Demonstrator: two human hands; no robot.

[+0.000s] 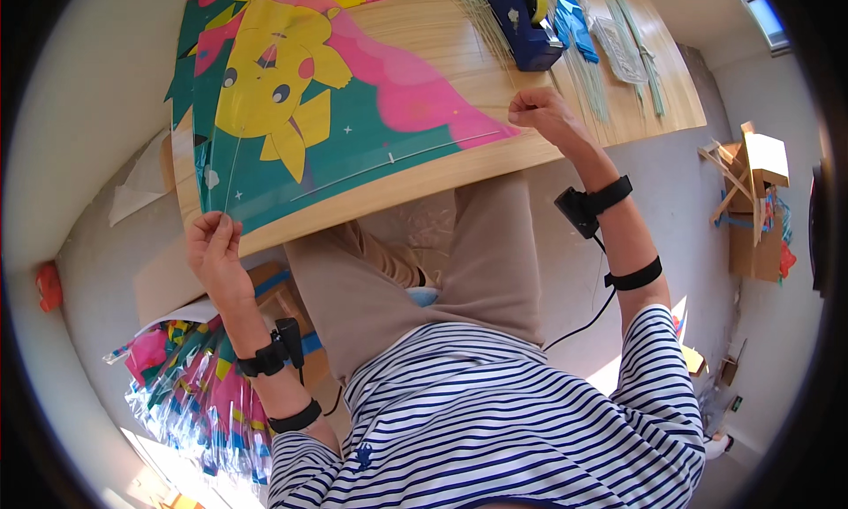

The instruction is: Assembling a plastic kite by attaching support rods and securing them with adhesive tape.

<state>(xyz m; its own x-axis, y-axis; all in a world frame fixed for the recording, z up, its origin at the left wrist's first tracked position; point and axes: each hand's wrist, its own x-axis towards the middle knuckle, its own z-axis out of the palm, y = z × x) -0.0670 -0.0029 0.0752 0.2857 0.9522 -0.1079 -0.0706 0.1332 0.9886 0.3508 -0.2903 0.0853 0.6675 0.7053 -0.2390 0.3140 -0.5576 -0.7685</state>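
Observation:
A kite sheet, green and pink with a yellow cartoon figure, lies on the wooden table in front of me. My left hand pinches its near left corner, where a thin pale rod meets my thumb and finger. My right hand is closed just above the sheet's right tip; what its fingers hold, if anything, is hidden. A straight pale strip runs along the sheet's near edge between my hands.
Toward the table's back right stand a blue tape dispenser, a clear plastic tray and bundles of thin rods. A pile of colourful plastic-wrapped pieces lies below left. A cardboard box stands at right.

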